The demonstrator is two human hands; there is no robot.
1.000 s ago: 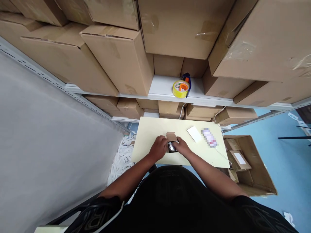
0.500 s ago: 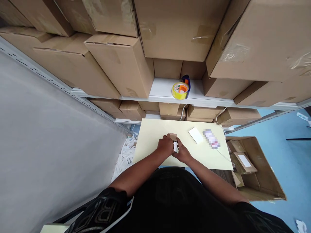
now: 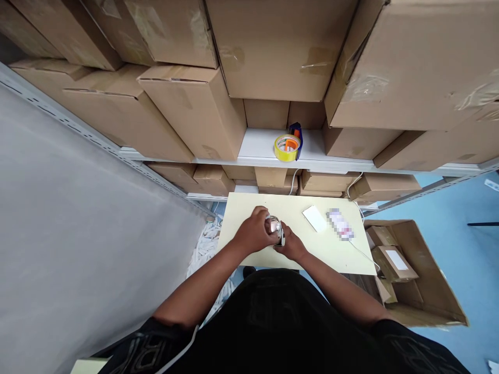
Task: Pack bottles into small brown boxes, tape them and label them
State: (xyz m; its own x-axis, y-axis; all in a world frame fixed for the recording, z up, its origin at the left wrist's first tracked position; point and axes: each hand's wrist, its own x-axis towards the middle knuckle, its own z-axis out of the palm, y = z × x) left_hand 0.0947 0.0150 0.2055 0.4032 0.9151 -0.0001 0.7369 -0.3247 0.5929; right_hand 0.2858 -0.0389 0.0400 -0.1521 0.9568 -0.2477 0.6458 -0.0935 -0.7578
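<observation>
Over the pale yellow table (image 3: pixel 241 208), my two hands meet around a small shiny silver object with a rounded top (image 3: pixel 275 225). My left hand (image 3: pixel 255 231) wraps its left side, fingers curled. On the other side, my right hand (image 3: pixel 291 245) grips its lower right edge. A whitish part shows near the right fingers; the underside is hidden by my hands, so its exact kind is unclear. Right of the hands lies a flat white rectangular piece (image 3: pixel 315 218), touched by neither hand.
A blurred-out phone-like item (image 3: pixel 340 224) with a white cable lies at the table's right. Cardboard boxes (image 3: pixel 191 104) crowd the shelves behind. A yellow tape roll on a dispenser (image 3: pixel 281 155) sits on the shelf. A large open carton (image 3: pixel 436 275) holding boxes stands right; a grey wall (image 3: pixel 78 223) is left.
The brown cardboard-coloured piece between my hands no longer shows; the shiny rounded object is visible there instead. My left hand has shifted slightly left and turned around it.
</observation>
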